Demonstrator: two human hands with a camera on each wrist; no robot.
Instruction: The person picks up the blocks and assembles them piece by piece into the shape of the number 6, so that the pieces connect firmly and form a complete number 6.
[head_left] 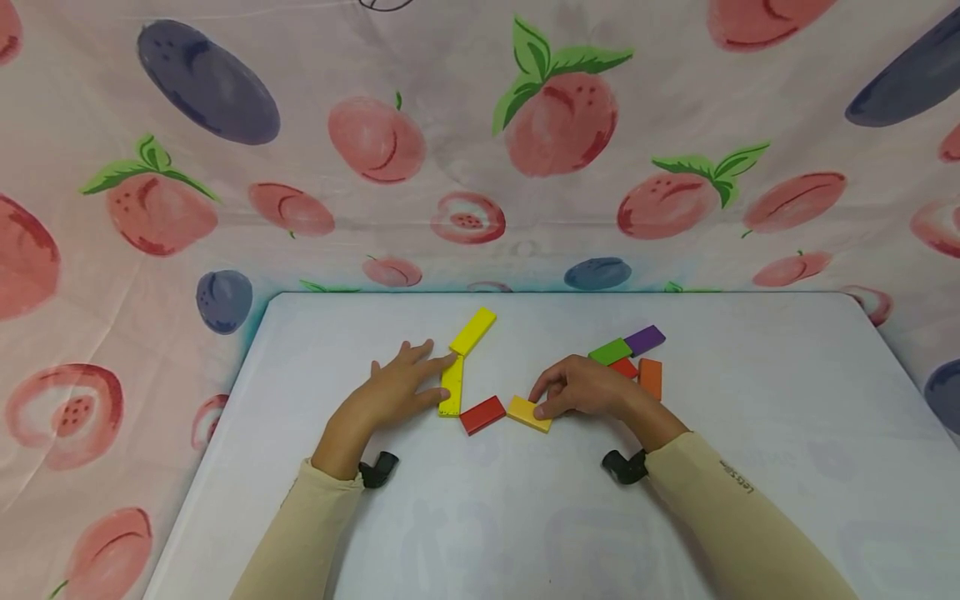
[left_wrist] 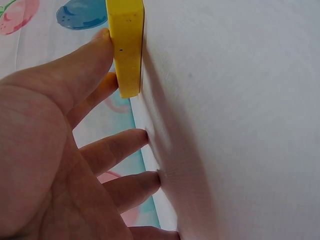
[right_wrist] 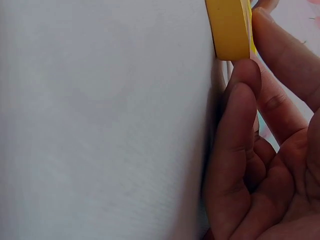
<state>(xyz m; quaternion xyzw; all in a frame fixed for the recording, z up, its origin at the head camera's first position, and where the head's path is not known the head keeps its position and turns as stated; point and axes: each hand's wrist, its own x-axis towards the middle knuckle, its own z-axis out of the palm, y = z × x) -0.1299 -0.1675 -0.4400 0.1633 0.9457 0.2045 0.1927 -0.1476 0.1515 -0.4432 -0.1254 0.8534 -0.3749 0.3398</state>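
My left hand (head_left: 393,385) lies spread beside an upright-running yellow block (head_left: 452,387), thumb and index finger touching it. In the left wrist view that block's end face shows by the thumb (left_wrist: 85,65), the other fingers reaching the white surface. Another yellow block (head_left: 473,331) slants off its far end. My right hand (head_left: 588,387) pinches an orange-yellow block (head_left: 525,411) between thumb and fingers; its near side (right_wrist: 230,32) shows in the right wrist view, the remaining fingers curled. A red block (head_left: 483,415) lies flat between the two hands' blocks.
Beyond the right hand lie a green block (head_left: 611,351), a purple block (head_left: 645,340), a partly hidden second red block (head_left: 624,367) and an orange block (head_left: 651,379). The white tabletop (head_left: 480,517) ends at a fruit-patterned cloth (head_left: 450,83) behind and at the sides.
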